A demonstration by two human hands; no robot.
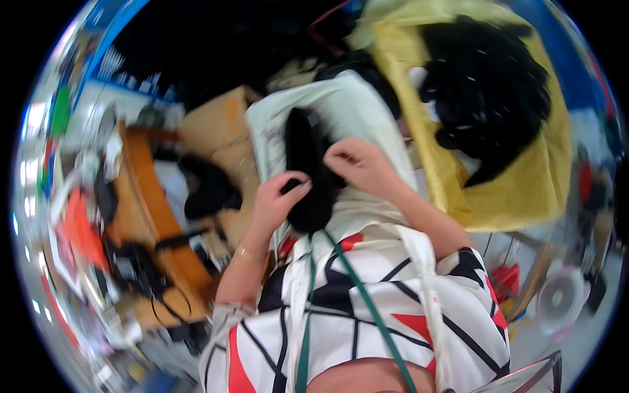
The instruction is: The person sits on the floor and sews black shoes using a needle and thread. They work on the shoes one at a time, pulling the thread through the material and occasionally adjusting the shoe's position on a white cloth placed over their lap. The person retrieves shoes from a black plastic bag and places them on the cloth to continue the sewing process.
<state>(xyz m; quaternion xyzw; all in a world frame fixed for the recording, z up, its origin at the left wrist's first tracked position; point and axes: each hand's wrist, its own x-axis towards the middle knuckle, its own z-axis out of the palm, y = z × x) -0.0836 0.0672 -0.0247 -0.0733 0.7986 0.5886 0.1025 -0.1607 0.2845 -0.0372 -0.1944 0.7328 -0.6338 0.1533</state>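
Note:
A long black piece, shaped like a shoe and dark enough to hide its details (310, 206), lies over my lap on a white cloth (367, 105). My left hand (278, 200) is closed on its left edge, thumb and fingers pressed together. Beside its right edge is my right hand (360, 164), its fingers curled into a pinch. Whatever is between those fingertips is too small or blurred to make out.
To the right stands a yellow sack (544, 190) with a heap of black pieces (488, 92). An orange-brown wooden table (147, 196), a cardboard box (219, 128) and a black shoe-like thing (208, 187) are at left. A white fan (557, 298) stands lower right.

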